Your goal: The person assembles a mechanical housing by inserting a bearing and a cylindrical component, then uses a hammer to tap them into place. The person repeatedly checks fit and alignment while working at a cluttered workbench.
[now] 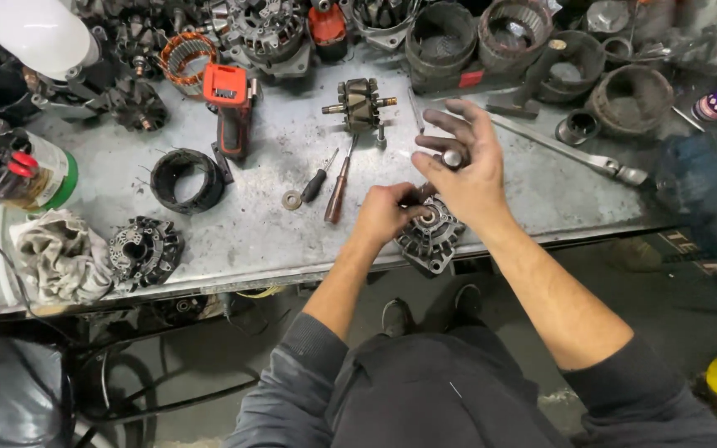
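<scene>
Overhead, grimy metal workbench (275,224) crowded with alternator parts; concrete floor (209,357) below.

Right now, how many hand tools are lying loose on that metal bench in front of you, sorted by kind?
Screwdrivers: 2, a black-handled one and a brown-handled one
Cordless drill: 1
Long wrench: 1
Total: 4
Both hands are busy: the left hand steadies the alternator housing, and the right hand pinches a small round part.
</scene>
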